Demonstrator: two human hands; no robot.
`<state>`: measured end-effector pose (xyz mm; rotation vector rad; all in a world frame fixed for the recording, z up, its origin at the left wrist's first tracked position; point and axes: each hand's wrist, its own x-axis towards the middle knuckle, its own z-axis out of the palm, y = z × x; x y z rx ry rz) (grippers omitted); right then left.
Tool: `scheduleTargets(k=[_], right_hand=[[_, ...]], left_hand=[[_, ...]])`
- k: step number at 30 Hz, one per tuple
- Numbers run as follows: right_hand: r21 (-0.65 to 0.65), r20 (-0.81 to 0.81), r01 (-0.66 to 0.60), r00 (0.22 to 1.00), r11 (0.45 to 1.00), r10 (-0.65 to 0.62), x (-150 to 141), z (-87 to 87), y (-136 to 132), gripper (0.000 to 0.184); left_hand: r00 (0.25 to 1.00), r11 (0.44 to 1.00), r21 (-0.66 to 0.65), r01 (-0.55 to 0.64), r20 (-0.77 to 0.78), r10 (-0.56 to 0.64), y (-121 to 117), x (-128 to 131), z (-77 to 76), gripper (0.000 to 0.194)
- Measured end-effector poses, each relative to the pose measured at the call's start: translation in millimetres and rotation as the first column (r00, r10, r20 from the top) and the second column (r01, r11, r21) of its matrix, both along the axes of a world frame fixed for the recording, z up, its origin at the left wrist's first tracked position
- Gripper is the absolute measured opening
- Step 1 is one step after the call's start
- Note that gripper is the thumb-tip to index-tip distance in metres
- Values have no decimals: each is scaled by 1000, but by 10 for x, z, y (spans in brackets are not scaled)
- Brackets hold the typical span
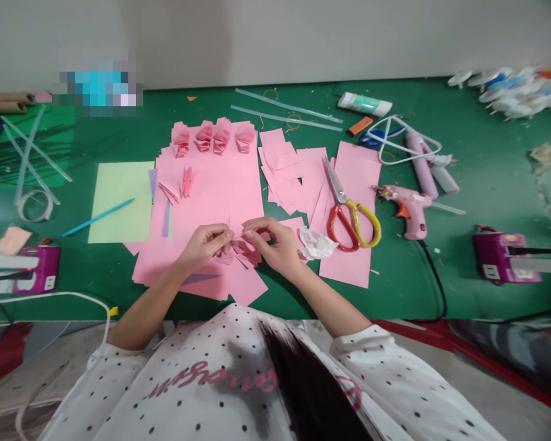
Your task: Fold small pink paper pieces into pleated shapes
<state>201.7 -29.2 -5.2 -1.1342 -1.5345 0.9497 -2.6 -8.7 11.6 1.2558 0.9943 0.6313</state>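
Note:
My left hand [209, 244] and my right hand [274, 244] meet over the near part of a stack of pink paper sheets [215, 184]. Between their pinched fingertips is a small piece of pink paper [237, 235], largely covered by the fingers. Just below the hands lie loose cut pink pieces and a purple strip [202, 279]. On the stack's far edge stand several pleated pink paper pieces [221, 136], with more folded pink pieces [188, 182] nearer on the left. A crumpled white tissue [318, 244] lies right beside my right hand.
Scissors [342, 196] with red and yellow handles rest on pink paper to the right. Beyond them are a pink glue gun [408, 211] with its cable, a glue stick tube [365, 104] and a white wire frame [388, 139]. Leftward lie a blue pencil [98, 217] and green paper [114, 180].

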Motion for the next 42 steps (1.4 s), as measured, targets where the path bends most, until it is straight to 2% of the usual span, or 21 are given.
scheduleTargets(k=[7,12,16,28,35,38,42], right_hand=[[-115,-114,5,993,993,-18,-3,-11,14,20],[-145,-181,33,982,989,-59,10,-52,35,19],[-144,-184,37,981,989,-63,13,-52,30,21],[-133,-165,66,982,989,-88,1,-20,9,24],[-129,-178,64,980,990,-87,2,-25,9,19],[-135,-162,89,981,987,-111,1,-9,12,22],[-112,-158,84,982,990,-101,0,-6,7,21]], left_hand=[[997,997,59,57,-50,-54,-27,33,47,41],[988,983,181,35,-154,-7,-66,50,60,37],[978,969,245,22,-207,30,-77,49,43,34],[982,949,315,10,-182,50,-38,53,62,32],[979,926,376,27,-199,52,-45,49,71,28],[977,932,362,17,-206,63,-54,58,75,22],[974,938,347,-17,-205,94,-50,67,64,27]])
